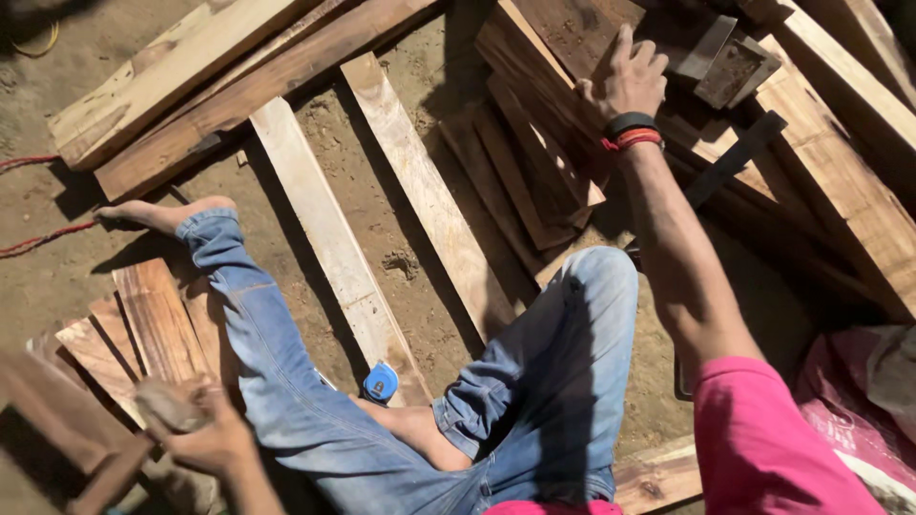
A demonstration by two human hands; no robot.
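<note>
I sit on sandy ground in blue jeans (286, 381), legs spread, with one bare foot (157, 215) out to the left. My right hand (625, 76) reaches forward and lies flat with fingers apart on a dark plank (563, 38) atop a pile of short boards. It wears a black band and red threads at the wrist. My left hand (205, 434), blurred at the lower left, is closed around a pale chunk of wood (167, 402) above a stack of reddish boards (143, 329). A blue tape measure (380, 382) lies by my bent leg.
Two long pale planks (324, 229) (429, 191) lie on the sand between my legs. Heavier beams (239, 86) lie across the top left and more (849, 181) on the right. A black flat bar (735, 157) rests on the right pile. A red cord (38, 238) trails at the left.
</note>
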